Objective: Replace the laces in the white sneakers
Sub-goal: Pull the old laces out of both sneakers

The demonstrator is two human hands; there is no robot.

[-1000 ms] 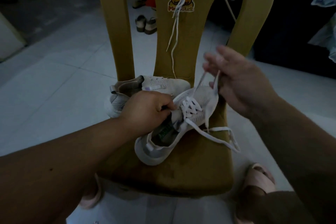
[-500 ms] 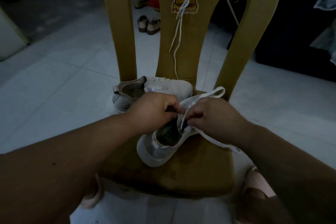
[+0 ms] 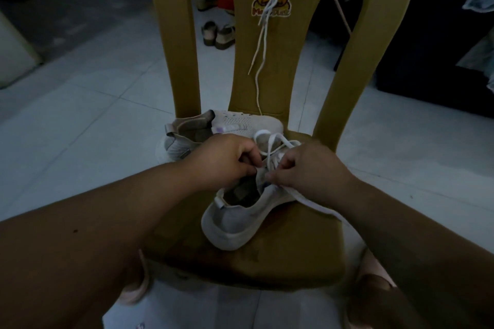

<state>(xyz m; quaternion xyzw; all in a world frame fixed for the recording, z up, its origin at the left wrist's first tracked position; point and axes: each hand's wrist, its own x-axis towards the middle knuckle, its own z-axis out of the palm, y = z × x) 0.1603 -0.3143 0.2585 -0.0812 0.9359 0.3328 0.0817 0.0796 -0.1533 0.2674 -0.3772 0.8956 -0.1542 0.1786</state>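
Now mid-lacing: at the middle of the chair (image 3: 294, 262) seat the left hand (image 3: 230, 160) grips the sneaker (image 3: 235, 222) at its eyelet edge while the right hand (image 3: 312, 171) pinches the lace (image 3: 315, 203) beside a top eyelet; next, probably, threading the tip through and drawing the loose loop snug.

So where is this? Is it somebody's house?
Probably a home, perhaps near the door. There is a tiled floor, a yellow plastic chair, and sandals left on the floor behind it.
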